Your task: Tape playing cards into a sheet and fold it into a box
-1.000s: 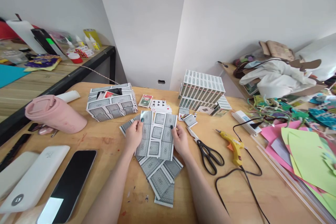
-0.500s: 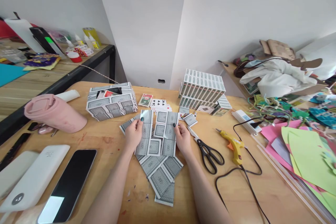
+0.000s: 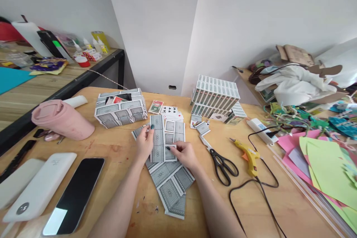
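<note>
A panel of joined playing cards [image 3: 157, 139], grey patterned backs up, is held above the table. My left hand [image 3: 144, 143] is closed on its left edge, thumb on top. With thumb and fingers, my right hand [image 3: 185, 154] pinches a small card flap [image 3: 170, 155] at the panel's lower middle; the fingers underneath are hidden. More joined card strips [image 3: 170, 189] lie fanned beneath and in front of the panel. Behind it stands a box covered in cards [image 3: 121, 111] with an opening in its top, beside a green card pack [image 3: 156, 106] and loose face-up cards [image 3: 169, 111].
Right of my hands lie black-handled scissors [image 3: 223, 165] and a yellow glue gun [image 3: 250, 158] with its cable. Stacked card packs [image 3: 216, 95] stand at the back. On the left are a pink tumbler [image 3: 64, 121], a power bank [image 3: 41, 186] and a phone [image 3: 75, 193]. Coloured paper [image 3: 323, 167] covers the right side.
My right hand has left the panel's right edge and moved left and down to the small flap. My left hand keeps its hold on the left edge.
</note>
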`<state>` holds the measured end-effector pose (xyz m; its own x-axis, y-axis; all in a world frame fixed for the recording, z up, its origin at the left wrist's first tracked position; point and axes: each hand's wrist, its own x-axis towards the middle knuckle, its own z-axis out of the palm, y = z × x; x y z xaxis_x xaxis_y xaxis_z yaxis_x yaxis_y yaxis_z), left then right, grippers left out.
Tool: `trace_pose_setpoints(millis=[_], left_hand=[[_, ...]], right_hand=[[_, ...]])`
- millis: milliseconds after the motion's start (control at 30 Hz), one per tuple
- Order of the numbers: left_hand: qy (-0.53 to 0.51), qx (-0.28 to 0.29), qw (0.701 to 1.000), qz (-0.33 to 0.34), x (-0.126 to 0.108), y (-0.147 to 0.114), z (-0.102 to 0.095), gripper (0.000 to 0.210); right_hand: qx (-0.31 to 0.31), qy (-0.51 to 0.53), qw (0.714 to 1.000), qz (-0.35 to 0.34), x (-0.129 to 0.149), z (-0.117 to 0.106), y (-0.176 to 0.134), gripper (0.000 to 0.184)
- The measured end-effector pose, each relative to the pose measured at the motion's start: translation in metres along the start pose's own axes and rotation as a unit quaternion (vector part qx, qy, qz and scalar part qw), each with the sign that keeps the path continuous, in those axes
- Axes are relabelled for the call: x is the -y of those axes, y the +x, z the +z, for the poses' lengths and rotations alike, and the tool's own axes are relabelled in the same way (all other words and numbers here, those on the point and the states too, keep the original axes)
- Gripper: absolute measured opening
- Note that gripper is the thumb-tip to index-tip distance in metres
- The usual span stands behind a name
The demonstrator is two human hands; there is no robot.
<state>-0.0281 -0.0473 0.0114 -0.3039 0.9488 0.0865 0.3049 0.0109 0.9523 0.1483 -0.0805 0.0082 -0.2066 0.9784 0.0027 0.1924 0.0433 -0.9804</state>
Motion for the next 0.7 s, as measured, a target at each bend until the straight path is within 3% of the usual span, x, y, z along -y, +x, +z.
trace_pose_setpoints(millis=[233,567,700], left_hand=[[0.021,0.124,0.991,-0.044,-0.015,-0.018,0.011,0.045],[0.051,0.097,0.994,-0.028,-0.025,-0.015,0.001,0.047],[0.048,0.124,0.991,-0.011,-0.041,-0.004,-0.001,0.05]], right_hand=[[-0.081,0.084,0.993,0.034,0.0,-0.003,0.003,0.038],[-0.131,0.121,0.983,0.038,0.004,0.001,-0.003,0.041],[-0.165,0.13,0.977,0.044,0.017,0.005,-0.004,0.042]])
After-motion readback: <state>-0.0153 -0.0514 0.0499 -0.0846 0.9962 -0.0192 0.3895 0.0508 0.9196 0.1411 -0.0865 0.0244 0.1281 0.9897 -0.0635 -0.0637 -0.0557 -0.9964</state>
